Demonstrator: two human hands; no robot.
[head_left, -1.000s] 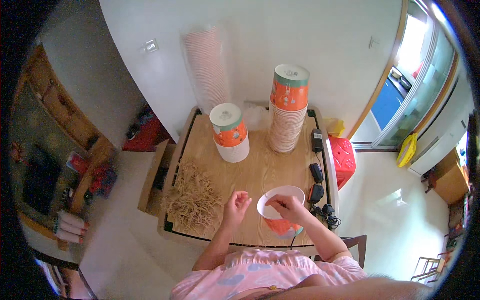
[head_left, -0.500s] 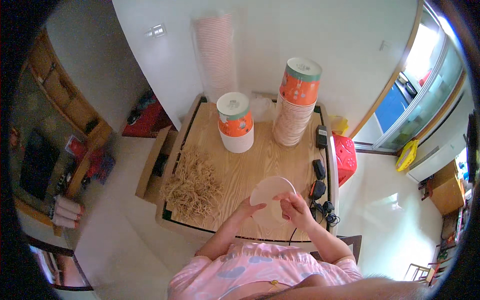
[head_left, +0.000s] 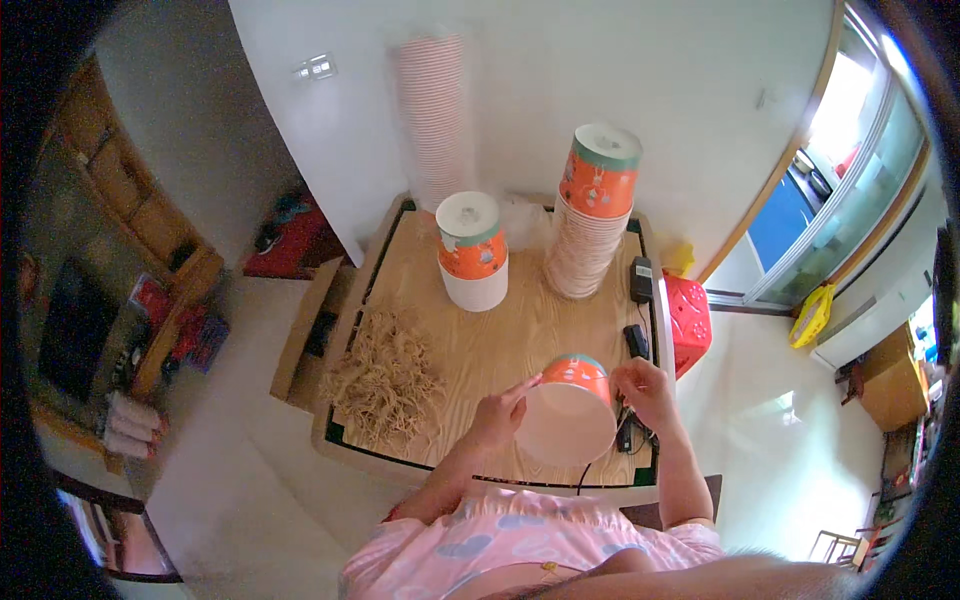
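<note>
An orange paper bucket [head_left: 575, 373] with a green band is tilted over the near part of the table, its white open mouth turned toward me. My left hand [head_left: 497, 415] grips it at the left side, thumb and fingers on the wall near the rim. Close by the bucket's right side is my right hand [head_left: 647, 393], fingers pinched together; whatever they may hold is too small to make out. To the left lies a loose heap of tan paper-like cords [head_left: 385, 380]. Behind stand a short stack of upside-down buckets [head_left: 472, 250] and a taller stack [head_left: 594, 210].
A tall stack of pale buckets in clear plastic [head_left: 432, 120] rises at the back by the wall. Black adapters [head_left: 641, 278] and cables line the table's right edge. Beside the table are a red stool [head_left: 688, 325] and an open cardboard box [head_left: 305, 340].
The bucket has turned so that its orange outer wall shows at the top. My right hand has moved from over its mouth to its right side, slightly farther from me.
</note>
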